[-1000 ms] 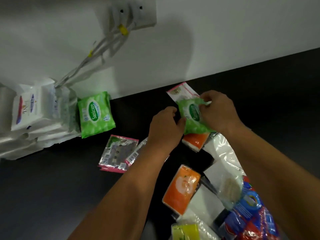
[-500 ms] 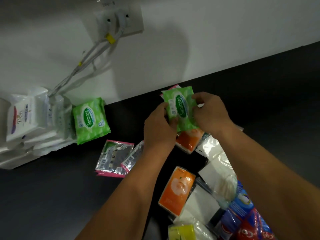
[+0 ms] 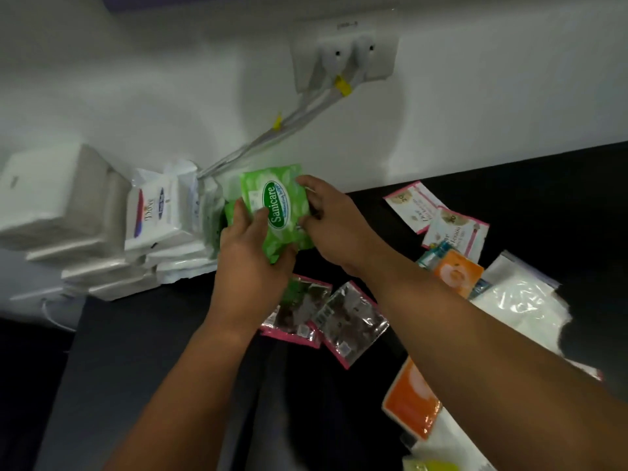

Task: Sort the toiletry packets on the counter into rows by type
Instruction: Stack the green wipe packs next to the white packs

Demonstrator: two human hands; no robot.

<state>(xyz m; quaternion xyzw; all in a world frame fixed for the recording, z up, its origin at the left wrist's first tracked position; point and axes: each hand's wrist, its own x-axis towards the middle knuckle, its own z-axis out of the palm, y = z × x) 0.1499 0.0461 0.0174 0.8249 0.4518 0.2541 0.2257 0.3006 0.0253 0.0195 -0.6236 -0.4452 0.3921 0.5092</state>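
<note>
Up near the wall, the green Sanicare packet [image 3: 277, 212] sat between both hands, raised above the black counter [image 3: 136, 351] and tilted with its oval label facing the camera. The left hand [image 3: 251, 263] pinched its lower left edge, thumb across the front and fingers tucked behind. The right hand [image 3: 334, 226] gripped the right edge with fingers curled round it. A sliver of a second green packet [image 3: 231, 212] showed just behind the left hand, beside the stack of white Dove packets [image 3: 156, 212]; how many were in that stack could not be told.

Two glossy foil sachets with pink borders [image 3: 323, 314] lay flat and overlapping just below the hands. Two white sachets with pink trim [image 3: 438, 219] lay to the right by the wall, also overlapping. Two orange packets were in view, one [image 3: 458, 273] near the right wrist and one [image 3: 413, 402] lower, partly under the right forearm. A crinkled clear plastic bag [image 3: 523, 300] of white material lay at the far right. One soft, squarish wrapped white bundle [image 3: 51, 198] stood at the far left.
</note>
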